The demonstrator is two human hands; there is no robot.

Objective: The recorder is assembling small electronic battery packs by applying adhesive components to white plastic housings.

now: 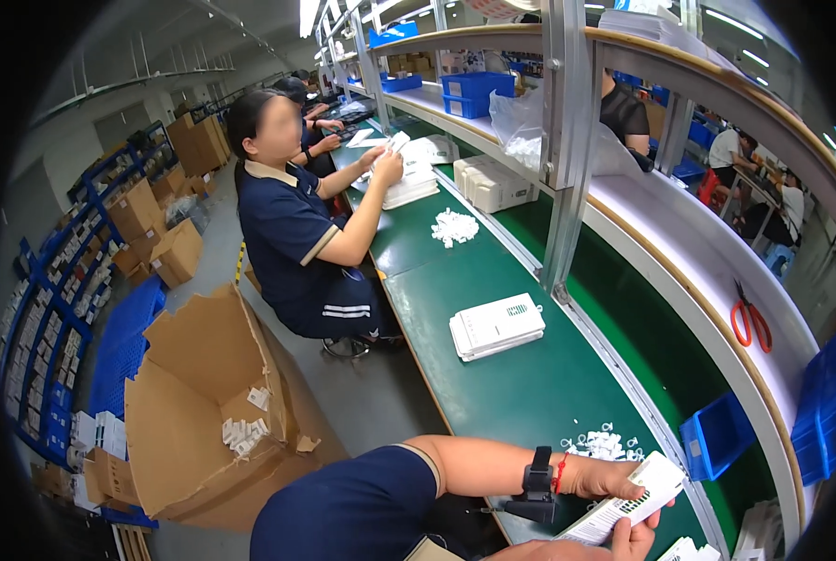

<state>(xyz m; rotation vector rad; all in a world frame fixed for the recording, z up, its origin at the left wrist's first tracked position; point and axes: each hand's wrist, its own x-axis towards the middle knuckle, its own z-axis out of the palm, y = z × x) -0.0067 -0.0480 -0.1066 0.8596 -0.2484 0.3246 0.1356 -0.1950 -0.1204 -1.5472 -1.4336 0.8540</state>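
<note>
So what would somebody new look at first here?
Probably the huge open cardboard box at lower left, with small white items inside. Next, the red-handled scissors on the shelf at right, and the white carton in the camera wearer's hands at bottom right.

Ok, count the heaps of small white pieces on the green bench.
2: a far heap near the seated co-worker, and a near heap just beyond the left hand. More may be hidden.
</note>
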